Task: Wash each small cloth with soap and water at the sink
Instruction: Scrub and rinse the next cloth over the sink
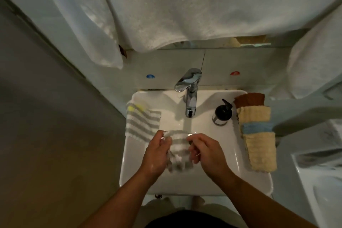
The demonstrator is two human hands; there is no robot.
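A small grey-and-white striped cloth [179,151] hangs over the white sink [227,155], just below the chrome tap [190,96], from which a thin stream of water runs. My left hand [157,153] grips its left edge and my right hand [207,153] pinches its right edge. The cloth's lower part is blurred. Another striped cloth [142,122] with a yellow patch lies draped over the sink's left rim. A black soap dispenser [223,113] stands right of the tap.
Folded cloths are stacked along the sink's right rim: a brown one [249,100], pale yellow ones [259,150] and a blue one [258,128]. White towels [185,5] hang over the wall above the tap. Another white fixture [323,181] sits at the right edge.
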